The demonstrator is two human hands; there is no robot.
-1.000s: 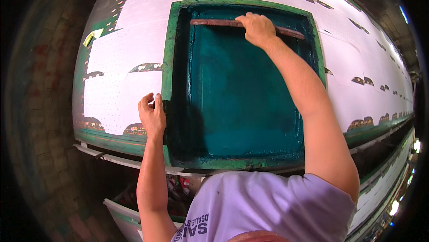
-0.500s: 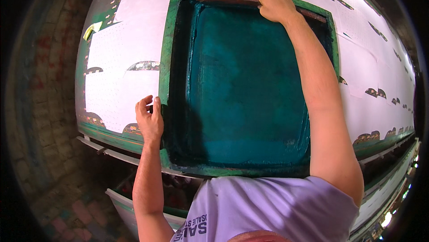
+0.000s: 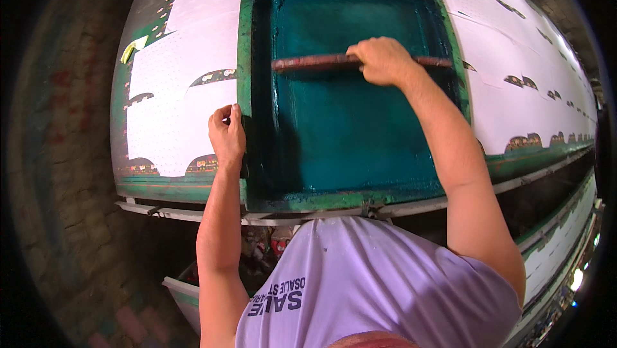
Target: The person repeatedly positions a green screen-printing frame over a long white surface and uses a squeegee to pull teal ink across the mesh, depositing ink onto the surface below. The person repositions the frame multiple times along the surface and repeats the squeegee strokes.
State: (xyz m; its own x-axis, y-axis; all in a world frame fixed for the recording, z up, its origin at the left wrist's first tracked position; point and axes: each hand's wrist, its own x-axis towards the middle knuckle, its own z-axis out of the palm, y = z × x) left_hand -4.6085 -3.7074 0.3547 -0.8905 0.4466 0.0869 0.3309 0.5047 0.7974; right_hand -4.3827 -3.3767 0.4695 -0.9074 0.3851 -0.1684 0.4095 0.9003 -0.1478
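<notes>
A screen-printing frame [image 3: 245, 46] with a green wooden rim lies on the table, its mesh coated in dark teal ink [image 3: 360, 129]. Across the upper half of the mesh stands a long squeegee with a worn reddish-brown wooden grip [image 3: 315, 62]. My right hand [image 3: 384, 62] is closed over that grip, right of its middle; the blade below is hidden. Beside the frame's left rim is my left hand [image 3: 227, 133], fingers curled and thumb close to them. A dark gap shows between thumb and fingers; whether anything is held there cannot be made out.
White sheet material [image 3: 173, 116] with dark patterned cut-out shapes covers the long table on both sides. A yellow-green scrap [image 3: 134, 48] lies at far left. A rail [image 3: 180, 212] runs along the near edge, with an open bin [image 3: 183, 287] below. A brick surface [image 3: 64, 174] is at left.
My right hand has drawn the squeegee from the far rim toward me. My left hand's fingers have curled in more. The view has shifted slightly.
</notes>
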